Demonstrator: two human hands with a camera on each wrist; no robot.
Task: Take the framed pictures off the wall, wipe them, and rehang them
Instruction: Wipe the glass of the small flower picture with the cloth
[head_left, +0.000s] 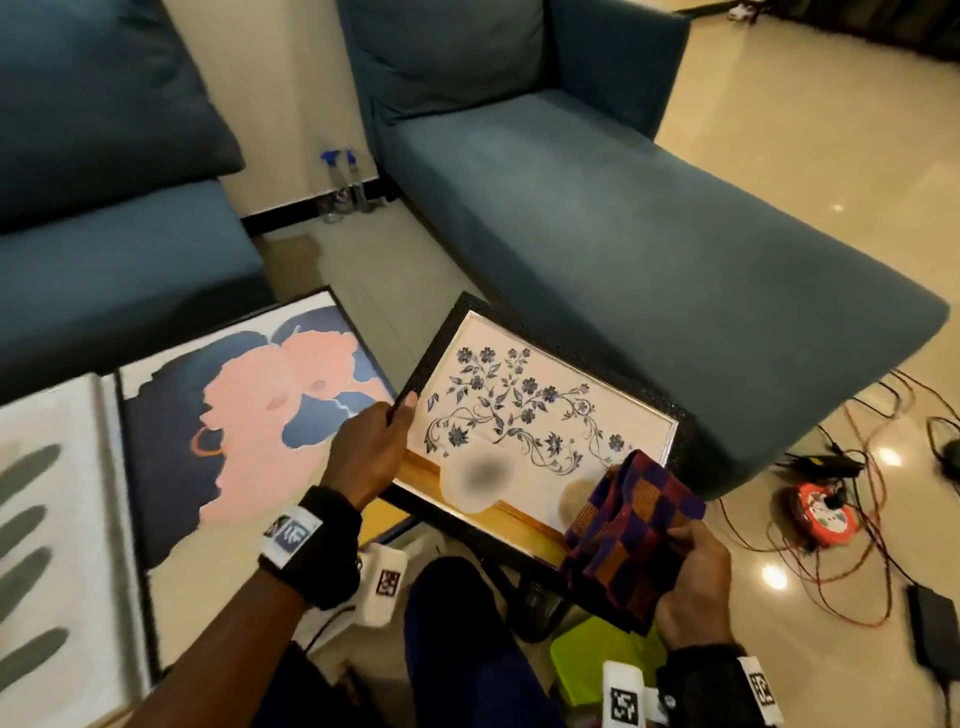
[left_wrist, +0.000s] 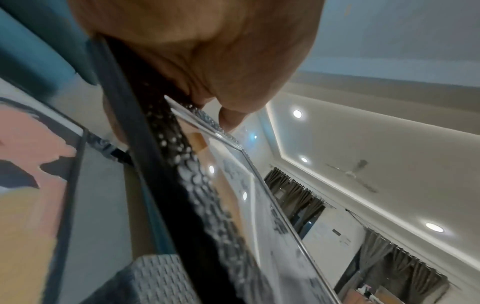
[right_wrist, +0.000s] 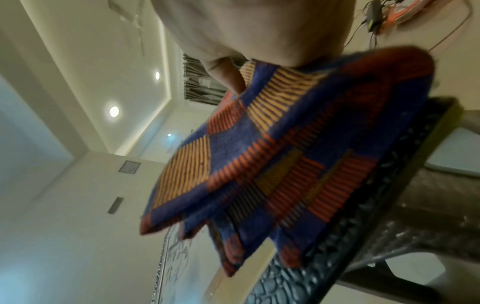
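At the far left we see a white picture (head_left: 49, 519) with grey-green leaf shapes lying flat, and just to its right a large dark-framed picture (head_left: 249, 415) of pink and navy shapes, also lying face up in front of a blue sofa (head_left: 119, 249). Our left hand (head_left: 371, 449) grips the left edge of the floral picture (head_left: 524, 415), thumb on top of the black textured frame and the other fingers (left_wrist: 116, 123) curled beneath it, as the left wrist view shows. This picture is off the wall, held tilted in front of us, its glass showing blue flowers on vines and reflecting ceiling lights. Its far right corner lies against the near edge of the blue chaise (head_left: 623, 218). At its near right corner our right hand (head_left: 693, 587) holds a folded checked cloth (head_left: 631, 540) in purple, red and orange, fingers closed around it, the cloth lying over the glass and frame there. Behind, between sofa and chaise, 2 spray bottles (head_left: 343, 179) stand by the wall. On the shiny floor (head_left: 831, 156) to the right lie tangled red and black cables (head_left: 857, 519) and an orange reel (head_left: 826, 519).
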